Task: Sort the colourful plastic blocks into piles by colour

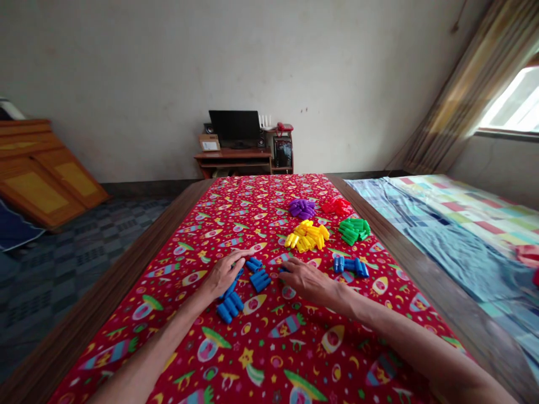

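Blue bullet-shaped plastic toy pieces (260,281) lie in small clusters on a red patterned cloth. My left hand (226,274) rests over the left side of these, fingers stretched forward and partly covering some. Just below it, more blue pieces (230,307) sit side by side in a row. My right hand (305,279) is to the right of the clusters, its fingers curled down round a bit of blue at the fingertips; most of that piece is hidden. Another group of blue pieces (351,266) lies beyond my right wrist.
Farther back on the cloth are piles of yellow pieces (307,235), green pieces (354,230), purple pieces (302,209) and red pieces (337,206). The table's wooden edge (168,210) shows at the sides. A bed (455,224) adjoins on the right; a computer desk (236,157) stands beyond.
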A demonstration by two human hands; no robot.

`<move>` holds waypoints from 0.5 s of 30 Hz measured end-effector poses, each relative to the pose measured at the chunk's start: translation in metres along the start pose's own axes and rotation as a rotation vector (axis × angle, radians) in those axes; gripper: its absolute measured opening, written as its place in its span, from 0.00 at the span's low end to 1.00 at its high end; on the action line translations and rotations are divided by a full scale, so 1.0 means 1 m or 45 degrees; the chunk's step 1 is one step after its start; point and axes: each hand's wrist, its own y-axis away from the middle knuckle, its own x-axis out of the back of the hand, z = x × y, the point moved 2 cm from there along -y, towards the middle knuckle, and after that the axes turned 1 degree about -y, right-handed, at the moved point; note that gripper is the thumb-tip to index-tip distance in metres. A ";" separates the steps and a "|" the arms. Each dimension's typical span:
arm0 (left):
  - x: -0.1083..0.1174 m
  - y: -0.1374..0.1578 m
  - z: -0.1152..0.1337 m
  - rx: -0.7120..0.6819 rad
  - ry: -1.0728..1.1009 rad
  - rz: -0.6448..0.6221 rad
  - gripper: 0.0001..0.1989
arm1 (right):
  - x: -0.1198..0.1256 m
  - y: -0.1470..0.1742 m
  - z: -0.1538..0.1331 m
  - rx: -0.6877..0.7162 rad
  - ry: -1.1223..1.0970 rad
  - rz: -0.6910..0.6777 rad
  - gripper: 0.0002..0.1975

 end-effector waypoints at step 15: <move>0.001 0.002 -0.006 0.195 0.334 0.079 0.32 | 0.036 0.058 0.036 -0.201 0.124 0.110 0.08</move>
